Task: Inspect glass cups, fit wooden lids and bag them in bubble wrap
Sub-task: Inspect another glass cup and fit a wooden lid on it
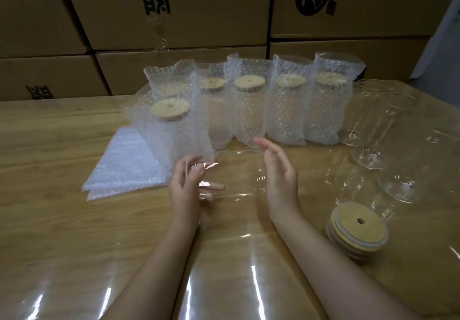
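Note:
A clear glass cup [236,175] lies on its side just above the table, between my two hands. My left hand [188,187] holds one end, with thumb and fingers round its rim. My right hand [280,173] is flat with straight fingers, its palm against the other end. Several cups with wooden lids stand in bubble wrap bags [249,110] in a row behind. Flat bubble wrap bags [124,168] lie in a pile at the left. A stack of wooden lids [356,232], each with a hole, sits at the right.
Several bare glass cups [373,123] stand at the right, beyond the lids. The wooden table [49,170] is covered by a glossy clear sheet. Cardboard boxes [174,8] are stacked like a wall along the far edge.

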Available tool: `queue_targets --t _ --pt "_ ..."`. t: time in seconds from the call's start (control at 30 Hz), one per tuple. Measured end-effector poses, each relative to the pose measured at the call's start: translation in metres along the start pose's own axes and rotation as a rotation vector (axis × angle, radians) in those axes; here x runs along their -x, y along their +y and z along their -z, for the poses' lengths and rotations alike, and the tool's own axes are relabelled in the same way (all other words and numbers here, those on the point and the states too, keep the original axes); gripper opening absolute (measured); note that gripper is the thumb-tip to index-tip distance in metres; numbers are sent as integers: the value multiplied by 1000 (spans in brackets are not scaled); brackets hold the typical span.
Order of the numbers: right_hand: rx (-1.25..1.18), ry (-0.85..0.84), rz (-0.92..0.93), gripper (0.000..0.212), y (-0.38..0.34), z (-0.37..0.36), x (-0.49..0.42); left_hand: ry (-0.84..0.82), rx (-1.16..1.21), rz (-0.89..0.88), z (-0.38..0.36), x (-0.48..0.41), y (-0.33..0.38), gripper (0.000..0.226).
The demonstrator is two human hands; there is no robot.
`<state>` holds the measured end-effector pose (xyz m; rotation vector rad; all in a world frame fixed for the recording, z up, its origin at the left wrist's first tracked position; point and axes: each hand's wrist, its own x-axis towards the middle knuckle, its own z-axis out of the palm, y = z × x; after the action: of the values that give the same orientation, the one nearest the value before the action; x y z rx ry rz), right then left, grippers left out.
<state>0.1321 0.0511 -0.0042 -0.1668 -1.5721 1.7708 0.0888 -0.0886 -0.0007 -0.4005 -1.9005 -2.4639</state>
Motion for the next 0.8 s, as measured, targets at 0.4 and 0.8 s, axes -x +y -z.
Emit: queue_targets --t 0.4,0.8 --pt "-93 112 -20 37 -1 -8 10 -6 120 85 0 -5 0 65" --pt "-20 35 -113 51 0 -8 10 109 213 85 11 -11 -1 51"
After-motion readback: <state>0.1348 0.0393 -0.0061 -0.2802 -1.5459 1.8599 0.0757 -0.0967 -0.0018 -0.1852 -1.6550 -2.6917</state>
